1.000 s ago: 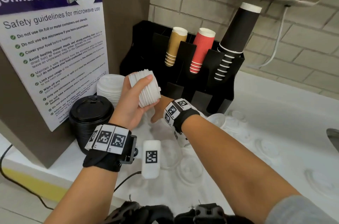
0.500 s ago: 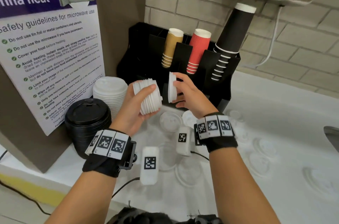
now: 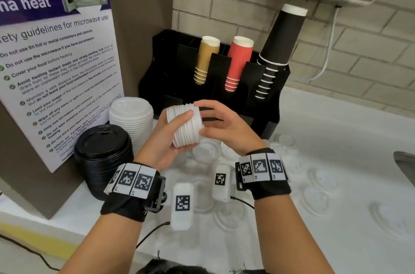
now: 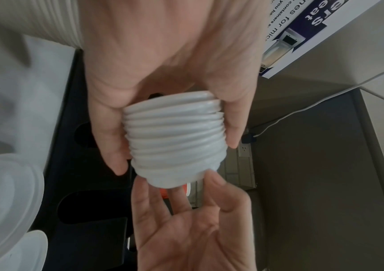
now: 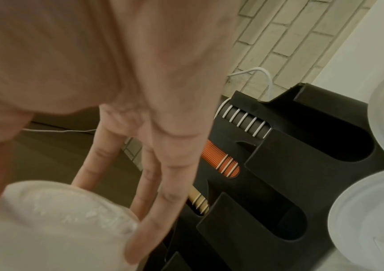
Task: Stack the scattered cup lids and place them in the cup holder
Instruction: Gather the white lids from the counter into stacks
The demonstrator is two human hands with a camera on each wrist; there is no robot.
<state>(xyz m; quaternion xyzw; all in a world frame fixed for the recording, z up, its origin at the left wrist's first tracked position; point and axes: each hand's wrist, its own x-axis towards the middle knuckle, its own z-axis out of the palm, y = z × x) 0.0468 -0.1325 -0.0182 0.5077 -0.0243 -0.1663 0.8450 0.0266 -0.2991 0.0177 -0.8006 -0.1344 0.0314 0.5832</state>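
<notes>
My right hand point(image 3: 226, 126) has pressed its lid onto the lid stack point(image 3: 185, 126), fingers now straight against it. My left hand point(image 3: 167, 139) has its grip curled round the stack; pushed off-centre, the lid could pop off onto the worktop point(image 3: 336, 139).

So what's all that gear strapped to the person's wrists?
Each bare forearm wears a black wristband carrying white tiles printed with black square codes: left wristband, right wristband. A white box with its own code hangs by each; a thin black cable trails away.

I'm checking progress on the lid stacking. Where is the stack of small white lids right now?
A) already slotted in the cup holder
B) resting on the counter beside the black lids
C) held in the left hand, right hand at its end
C: the left hand grips the stack of small white lids in mid-air, with the right hand open against its end, in front of the cup holder.
</notes>
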